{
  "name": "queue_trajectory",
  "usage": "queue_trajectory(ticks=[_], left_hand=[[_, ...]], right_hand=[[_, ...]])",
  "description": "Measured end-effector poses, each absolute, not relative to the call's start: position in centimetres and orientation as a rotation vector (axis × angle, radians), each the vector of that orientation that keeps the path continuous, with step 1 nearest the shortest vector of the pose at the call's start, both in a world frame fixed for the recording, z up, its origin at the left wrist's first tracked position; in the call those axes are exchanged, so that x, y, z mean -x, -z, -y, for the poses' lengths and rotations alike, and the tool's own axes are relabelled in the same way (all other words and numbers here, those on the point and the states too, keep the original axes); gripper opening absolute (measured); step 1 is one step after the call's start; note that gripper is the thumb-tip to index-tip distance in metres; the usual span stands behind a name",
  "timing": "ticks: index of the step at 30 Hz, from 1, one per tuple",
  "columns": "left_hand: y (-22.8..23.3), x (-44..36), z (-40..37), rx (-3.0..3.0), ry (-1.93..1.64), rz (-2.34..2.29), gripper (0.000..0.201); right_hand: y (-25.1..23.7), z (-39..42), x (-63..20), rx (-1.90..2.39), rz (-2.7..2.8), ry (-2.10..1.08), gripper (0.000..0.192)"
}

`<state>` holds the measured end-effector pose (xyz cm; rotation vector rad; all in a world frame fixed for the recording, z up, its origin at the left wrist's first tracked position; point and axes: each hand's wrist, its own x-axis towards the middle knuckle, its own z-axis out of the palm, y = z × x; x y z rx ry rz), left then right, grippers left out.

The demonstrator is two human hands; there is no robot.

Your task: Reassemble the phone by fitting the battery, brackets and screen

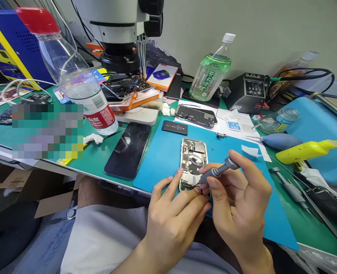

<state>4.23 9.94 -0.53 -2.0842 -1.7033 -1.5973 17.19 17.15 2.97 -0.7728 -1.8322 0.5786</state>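
Your left hand (175, 217), half-curled, touches the opened phone's (194, 146) lower end; whether it grips, I cannot tell. Your right hand (241, 198) pinches a screwdriver (210, 176) angled down there. The phone lies on the mat (162, 163); beyond are a battery (174, 128), then a bottle (212, 76).

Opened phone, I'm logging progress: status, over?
Right hand gripping gray screwdriver. Left hand against opened phone, blue mat beneath. Hands partly hide phone's lower end; battery lies apart.
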Motion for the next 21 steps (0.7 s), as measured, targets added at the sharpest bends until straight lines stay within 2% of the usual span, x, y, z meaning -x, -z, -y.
queue_trajectory(ticks=[6,15,21], left_hand=[[0.58,-4.22,-9.99,2.064,1.613,1.700,0.013],[1.09,-4.30,-9.94,2.068,1.635,1.687,0.010],[0.97,-4.25,-9.98,2.075,1.624,1.700,0.010]], right_hand=[[-3.17,-17.21,-17.08,0.787,1.892,-0.530,0.069],[-2.70,-16.91,-17.34,0.773,1.916,-0.373,0.082],[-2.61,-17.13,-17.53,0.730,1.821,-0.313,0.077]])
